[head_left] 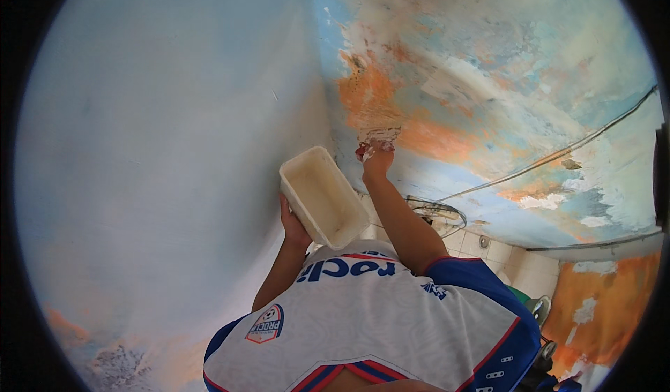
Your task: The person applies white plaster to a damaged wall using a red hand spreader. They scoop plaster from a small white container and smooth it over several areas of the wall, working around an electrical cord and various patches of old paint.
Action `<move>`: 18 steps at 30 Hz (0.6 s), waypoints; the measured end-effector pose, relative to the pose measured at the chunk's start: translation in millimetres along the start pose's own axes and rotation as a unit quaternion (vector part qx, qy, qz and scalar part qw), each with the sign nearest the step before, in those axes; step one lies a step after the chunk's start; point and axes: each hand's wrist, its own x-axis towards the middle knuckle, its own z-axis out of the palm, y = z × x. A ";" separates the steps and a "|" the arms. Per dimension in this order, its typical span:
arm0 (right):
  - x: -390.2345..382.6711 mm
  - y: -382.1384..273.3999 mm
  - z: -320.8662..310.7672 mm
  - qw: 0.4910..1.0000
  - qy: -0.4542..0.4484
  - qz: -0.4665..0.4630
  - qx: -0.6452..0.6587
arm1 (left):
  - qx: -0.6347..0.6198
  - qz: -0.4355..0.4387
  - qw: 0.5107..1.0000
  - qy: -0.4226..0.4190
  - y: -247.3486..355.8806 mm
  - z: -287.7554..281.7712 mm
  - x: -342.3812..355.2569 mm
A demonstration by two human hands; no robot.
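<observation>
My left hand [296, 227] supports a rectangular off-white plastic tub [326, 204] from its left side, with the fingers partly hidden behind it. The tub is tilted so its inside shows, with pale residue on its bottom and walls. Farther out, my right hand [377, 160] is closed around a putty knife [379, 134], most of whose handle is hidden in the grip. Its wide, whitish-smeared blade lies against the patchy wall [433, 137], just below a bare orange area near the corner. White smears also mark the right hand's fingers.
A smooth pale-blue wall [160, 134] stands close on the left and meets the patchy wall at a corner. A cable [551, 157] crosses the right wall and ends in loose dark coils [447, 214] low down. White tiles [499, 252] cover the floor.
</observation>
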 end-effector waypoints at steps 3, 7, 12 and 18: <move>22.2 -11.5 10.5 0.905 -0.102 -0.347 -0.224 | 0.009 -0.007 1.000 -0.017 -1.4 0.5 4.5; 19.3 -149.6 105.9 0.932 -0.057 -0.342 -0.105 | -0.017 -0.024 0.999 -0.016 3.2 -3.9 -7.7; 21.1 -72.6 42.4 0.989 -0.076 -0.064 0.110 | 0.007 -0.016 1.000 0.006 6.3 -9.1 -6.9; 2.2 -19.6 -9.3 0.994 -0.060 0.051 0.078 | -0.005 -0.010 1.000 0.005 4.0 6.8 -1.4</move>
